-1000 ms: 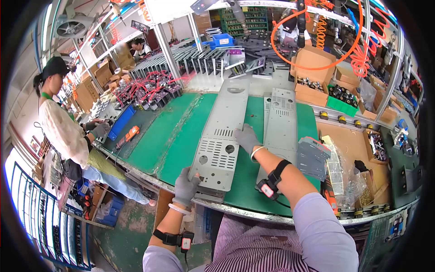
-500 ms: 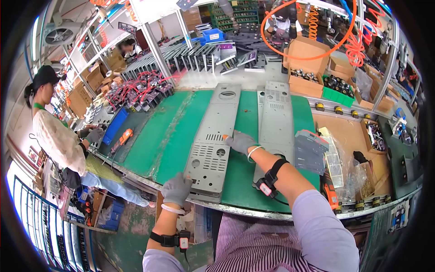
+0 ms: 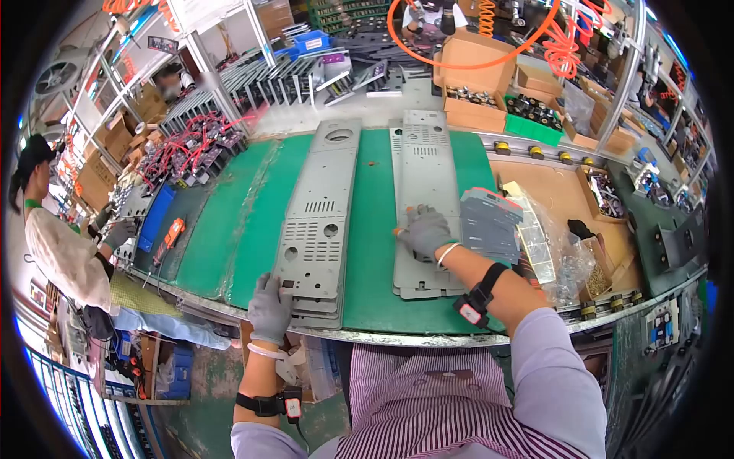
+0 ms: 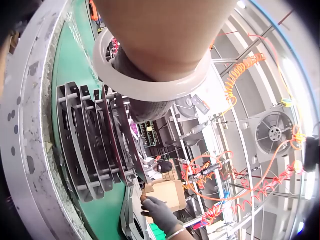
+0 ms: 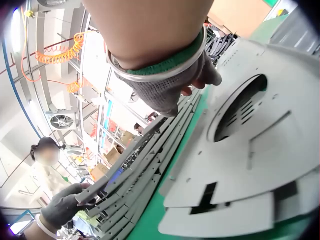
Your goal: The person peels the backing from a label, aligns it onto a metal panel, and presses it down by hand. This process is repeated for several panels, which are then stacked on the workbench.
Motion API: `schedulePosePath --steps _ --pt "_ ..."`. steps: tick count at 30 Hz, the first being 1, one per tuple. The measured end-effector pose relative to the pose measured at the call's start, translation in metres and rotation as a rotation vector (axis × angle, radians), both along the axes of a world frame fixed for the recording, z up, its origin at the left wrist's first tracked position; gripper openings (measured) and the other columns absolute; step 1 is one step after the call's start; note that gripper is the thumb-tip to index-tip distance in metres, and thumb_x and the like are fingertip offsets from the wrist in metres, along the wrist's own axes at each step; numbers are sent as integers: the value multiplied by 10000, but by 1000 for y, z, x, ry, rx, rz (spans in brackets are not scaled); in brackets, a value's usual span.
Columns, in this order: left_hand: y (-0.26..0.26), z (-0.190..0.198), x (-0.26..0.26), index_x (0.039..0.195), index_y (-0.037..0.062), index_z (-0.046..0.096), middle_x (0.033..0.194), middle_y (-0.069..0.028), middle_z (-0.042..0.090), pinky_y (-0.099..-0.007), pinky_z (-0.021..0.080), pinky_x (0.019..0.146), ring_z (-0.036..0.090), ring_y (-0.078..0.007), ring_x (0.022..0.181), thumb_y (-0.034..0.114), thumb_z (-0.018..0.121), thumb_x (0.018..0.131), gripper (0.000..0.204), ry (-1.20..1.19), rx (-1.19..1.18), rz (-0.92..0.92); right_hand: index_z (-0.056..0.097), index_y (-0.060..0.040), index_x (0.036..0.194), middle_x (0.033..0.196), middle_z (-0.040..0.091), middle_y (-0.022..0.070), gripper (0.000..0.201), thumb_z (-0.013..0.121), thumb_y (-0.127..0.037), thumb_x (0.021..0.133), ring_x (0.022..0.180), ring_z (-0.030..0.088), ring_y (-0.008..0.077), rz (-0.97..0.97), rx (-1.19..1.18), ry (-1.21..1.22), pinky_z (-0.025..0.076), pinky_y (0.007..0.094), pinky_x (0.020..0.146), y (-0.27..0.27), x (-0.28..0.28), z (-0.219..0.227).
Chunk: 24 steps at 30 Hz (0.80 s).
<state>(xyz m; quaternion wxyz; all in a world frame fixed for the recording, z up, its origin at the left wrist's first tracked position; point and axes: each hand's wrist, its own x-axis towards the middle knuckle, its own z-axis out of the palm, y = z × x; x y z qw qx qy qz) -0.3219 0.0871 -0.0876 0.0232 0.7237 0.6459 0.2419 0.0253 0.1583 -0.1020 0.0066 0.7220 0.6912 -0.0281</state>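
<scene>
A stack of long grey perforated metal panels (image 3: 315, 206) lies on the green mat, slots and round holes toward the near end. My gloved left hand (image 3: 269, 310) is at its near left corner; the right wrist view shows the left hand (image 5: 64, 206) pinching the end of an upper panel. A second stack of grey panels (image 3: 428, 176) lies to the right, its large round opening seen close in the right wrist view. Over its middle, near its left edge, is my gloved right hand (image 3: 427, 231), fingers loosely bent with bare tips showing, holding nothing.
Flat grey plates (image 3: 489, 226) lie right of the second stack, beside a cardboard-lined area with plastic bags (image 3: 573, 268). Red-wired parts (image 3: 191, 149) and a blue bin (image 3: 157, 218) are at left. A person (image 3: 65, 245) works there. An orange hose (image 3: 474, 65) hangs overhead.
My right hand has left the right edge of the left panel stack and moved right, over the second stack. My left hand stays at the left stack's near corner. The head view has shifted.
</scene>
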Motion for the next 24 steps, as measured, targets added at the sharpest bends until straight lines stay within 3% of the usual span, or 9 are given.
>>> schedulePosePath --steps 2,5,8,11,15,16,18,20,24 --pt "3 -3 -1 1009 -10 614 1149 -198 567 -440 463 840 559 -373 1010 178 586 755 317 7 38 -1 446 -61 1307 1314 465 167 618 454 -497 869 1177 486 281 45 110 -6 425 391 931 -2 -9 -9" --pt "0 3 -2 955 -14 626 1078 -196 596 -432 464 820 571 -369 972 173 575 754 279 -21 72 -28 432 -14 1307 1352 425 193 650 438 -497 873 1198 470 307 86 145 411 384 398 982 -3 -24 1" --pt "-2 9 3 900 -2 631 1003 -177 613 -418 463 791 582 -355 911 173 583 758 230 -51 117 -63 420 35 1293 1340 423 211 658 451 -469 870 1168 493 306 20 -92 811 439 390 933 4 -51 20" --pt "-1 14 5 886 6 634 974 -157 622 -411 467 773 591 -342 884 188 601 761 223 -98 35 -58 423 77 1260 1261 486 209 624 500 -395 860 1106 539 297 -36 -340 1221 537 362 766 2 -88 16" --pt "7 34 5 929 39 644 847 -167 645 -384 482 733 619 -313 839 226 599 788 239 -306 -98 60 432 114 1159 1056 590 206 513 554 -270 841 794 658 281 -41 -297 1288 561 316 563 -6 -112 11" --pt "15 36 -1 945 48 647 848 -169 647 -386 482 740 620 -312 845 240 589 792 253 -311 -160 88 435 101 1121 984 619 191 475 544 -267 842 654 661 252 -60 -316 1258 549 316 557 -4 -111 7" --pt "36 33 -15 979 65 653 849 -172 652 -389 481 754 623 -311 857 266 568 800 282 -327 -278 137 438 94 1116 931 631 172 460 539 -261 841 613 656 235 -60 -335 1171 535 315 542 -6 -111 16" --pt "54 29 -19 995 78 659 887 -168 654 -392 479 775 623 -312 874 286 551 795 308 -188 -344 95 458 85 1097 842 639 149 426 520 -255 848 536 631 209 -67 -334 1068 509 312 517 -12 -113 30" --pt "78 27 -16 987 105 675 932 -156 658 -395 477 819 621 -313 907 288 545 780 305 4 -479 115 477 91 1061 750 624 149 369 505 -216 859 484 597 197 -41 -446 1155 485 303 456 -11 -110 42"
